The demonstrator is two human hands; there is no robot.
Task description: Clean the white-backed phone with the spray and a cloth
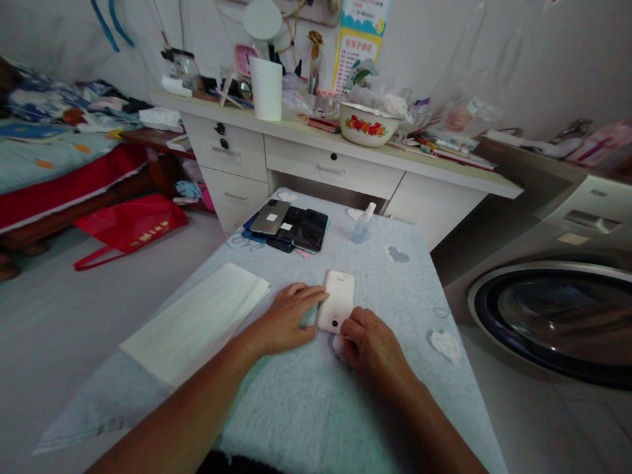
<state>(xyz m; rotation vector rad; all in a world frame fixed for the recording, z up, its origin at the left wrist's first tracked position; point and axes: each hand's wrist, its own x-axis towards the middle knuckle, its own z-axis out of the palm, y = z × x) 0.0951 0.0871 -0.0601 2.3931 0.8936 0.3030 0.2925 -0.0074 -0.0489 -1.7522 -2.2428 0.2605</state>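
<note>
A white smartphone [340, 293] lies on the cloth-covered table, its back with the camera lens facing up and the lens end towards me. My left hand [291, 316] rests at the phone's left side, fingers stretched out and fingertips touching its edge, thumb apart near the lower left corner. At the lower right corner my right hand [368, 342] is closed, its curled fingers pinching at the phone's edge. Exactly what its fingertips grip there is partly hidden.
Several stacked smartphones [311, 230] lie farther back, with a clear spray bottle [364, 225] to their right. A folded pale cloth or paper [197, 322] lies left. Behind stands a white desk [306, 151] with a floral basin [368, 125]; a washing machine [553, 230] is at right.
</note>
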